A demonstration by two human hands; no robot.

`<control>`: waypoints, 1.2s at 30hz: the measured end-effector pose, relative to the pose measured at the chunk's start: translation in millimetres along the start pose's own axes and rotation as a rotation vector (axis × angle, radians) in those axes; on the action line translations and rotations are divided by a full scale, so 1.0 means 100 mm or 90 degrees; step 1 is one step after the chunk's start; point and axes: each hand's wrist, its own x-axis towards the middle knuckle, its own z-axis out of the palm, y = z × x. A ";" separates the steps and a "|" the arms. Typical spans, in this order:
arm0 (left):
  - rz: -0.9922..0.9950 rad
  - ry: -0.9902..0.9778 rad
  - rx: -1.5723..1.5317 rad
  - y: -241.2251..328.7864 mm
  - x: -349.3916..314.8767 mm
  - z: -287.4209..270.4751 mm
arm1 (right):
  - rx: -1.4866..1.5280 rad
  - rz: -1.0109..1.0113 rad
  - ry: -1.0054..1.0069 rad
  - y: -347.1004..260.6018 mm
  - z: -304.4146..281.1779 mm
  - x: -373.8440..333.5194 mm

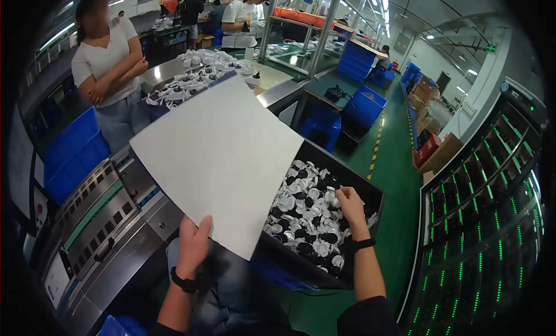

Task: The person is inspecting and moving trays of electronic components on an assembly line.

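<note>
Left hand (194,242) pinches the white sheet (220,156) by its near edge, the sheet hiding the left edge of the bin (350,178). Right hand (351,206), fingers drawn together, is at the parts (298,220) near the bin's right edge; whether it holds one, I cannot tell. Little seems done: parts crowd the bin, and the sheet's visible face is bare.

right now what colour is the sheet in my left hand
The sheet is white, clearest in the head view.
</note>
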 end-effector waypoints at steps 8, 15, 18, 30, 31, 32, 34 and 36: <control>-0.018 -0.045 0.001 0.36 0.05 -0.50 | -0.249 0.170 -0.090 0.28 -0.13 0.47; -0.028 -0.004 0.029 0.83 0.26 -1.04 | -0.174 0.200 -0.192 0.33 -0.19 0.52; -0.037 -0.049 0.137 1.12 0.59 -1.29 | -0.227 0.203 -0.171 0.34 -0.15 0.50; -0.177 -0.314 0.199 1.25 1.68 -0.65 | 0.061 0.205 -0.233 0.59 -0.03 0.55; -0.178 -0.319 0.199 1.25 1.68 -0.57 | 0.061 0.209 -0.230 0.60 0.00 0.54; -0.157 -0.321 0.221 1.27 1.66 -0.51 | 0.077 0.212 -0.224 0.52 0.02 0.51; -0.118 -0.324 0.267 1.27 1.62 -0.46 | 0.110 0.218 -0.216 0.38 0.06 0.46; -0.101 -0.326 0.250 1.26 1.68 -0.50 | 0.114 0.213 -0.213 0.50 0.03 0.52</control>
